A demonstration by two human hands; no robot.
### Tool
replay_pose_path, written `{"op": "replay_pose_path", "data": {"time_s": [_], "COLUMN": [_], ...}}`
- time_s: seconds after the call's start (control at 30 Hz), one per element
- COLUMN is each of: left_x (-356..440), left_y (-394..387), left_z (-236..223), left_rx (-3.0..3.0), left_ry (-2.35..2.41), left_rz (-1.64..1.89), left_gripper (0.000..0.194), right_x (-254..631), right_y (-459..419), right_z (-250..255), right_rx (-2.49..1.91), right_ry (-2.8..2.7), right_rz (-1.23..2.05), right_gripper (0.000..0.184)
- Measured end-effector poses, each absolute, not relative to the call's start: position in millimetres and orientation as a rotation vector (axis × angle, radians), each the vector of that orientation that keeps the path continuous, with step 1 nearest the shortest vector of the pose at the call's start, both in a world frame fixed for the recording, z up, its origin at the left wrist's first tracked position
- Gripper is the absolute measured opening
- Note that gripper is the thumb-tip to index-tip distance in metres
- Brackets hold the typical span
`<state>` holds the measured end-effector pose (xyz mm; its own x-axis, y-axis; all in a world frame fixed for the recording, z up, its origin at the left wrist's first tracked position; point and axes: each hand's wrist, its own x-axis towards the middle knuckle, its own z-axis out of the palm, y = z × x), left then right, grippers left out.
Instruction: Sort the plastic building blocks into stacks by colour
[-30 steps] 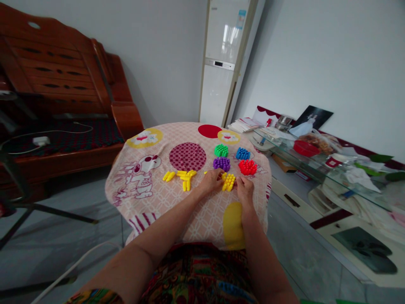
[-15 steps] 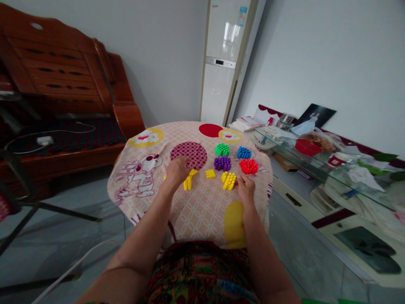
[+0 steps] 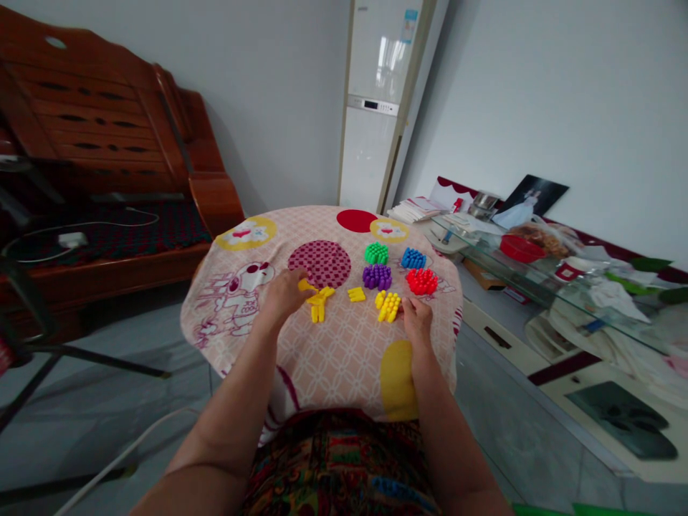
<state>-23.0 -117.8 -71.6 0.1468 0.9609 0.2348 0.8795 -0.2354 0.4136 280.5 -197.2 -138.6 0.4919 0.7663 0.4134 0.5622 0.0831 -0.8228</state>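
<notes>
My left hand (image 3: 284,294) is at the left of the loose yellow pieces, its fingers pinched on a yellow plastic piece (image 3: 306,285). Just right of it, several yellow plastic pieces (image 3: 318,309) lie in a loose group on the cloth. A small flat yellow piece (image 3: 356,294) lies by itself farther right. My right hand (image 3: 418,317) rests with curled fingers against the right side of a knobbly yellow cluster (image 3: 388,307). What its fingertips hold, if anything, is hidden.
Behind the yellow cluster stand purple (image 3: 377,276), green (image 3: 376,253), blue (image 3: 413,258) and red (image 3: 422,281) knobbly clusters. A patterned cloth (image 3: 333,358) covers the round table. A cluttered glass shelf (image 3: 542,276) is at the right, a wooden bench (image 3: 107,143) at the left.
My left hand has moved a little left and down, and the yellow piece at its fingertips now shows beside the loose group. My right hand stays by the yellow cluster.
</notes>
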Motion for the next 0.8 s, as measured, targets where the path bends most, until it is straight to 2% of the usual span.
{"op": "replay_pose_path", "data": {"time_s": [0.13,0.33,0.57,0.8], "left_x": [24.7,84.6,92.8,98.0], "left_y": [-131.9,-145.9,-151.7,-144.4], "left_z": [-63.7,-78.7,-88.8,-100.3], "left_rx": [2.385,2.556,2.549,2.464], "left_ry": [1.505,1.291,1.265,1.230], "left_rz": [0.735,0.532,0.535,0.670], "left_gripper": [0.040,0.029,0.026,0.034], "right_x": [280.6,282.4,283.1,283.3], "right_y": [-197.4,-197.2,-196.5,-195.5], "right_z": [-138.1,-139.6,-139.7,-141.2], "right_rx": [-1.592,-1.572,-1.565,-1.578], "right_ry": [-1.179,-1.184,-1.189,-1.185], "right_rz": [0.201,0.238,0.233,0.237], "right_gripper": [0.034,0.034,0.034,0.033]}}
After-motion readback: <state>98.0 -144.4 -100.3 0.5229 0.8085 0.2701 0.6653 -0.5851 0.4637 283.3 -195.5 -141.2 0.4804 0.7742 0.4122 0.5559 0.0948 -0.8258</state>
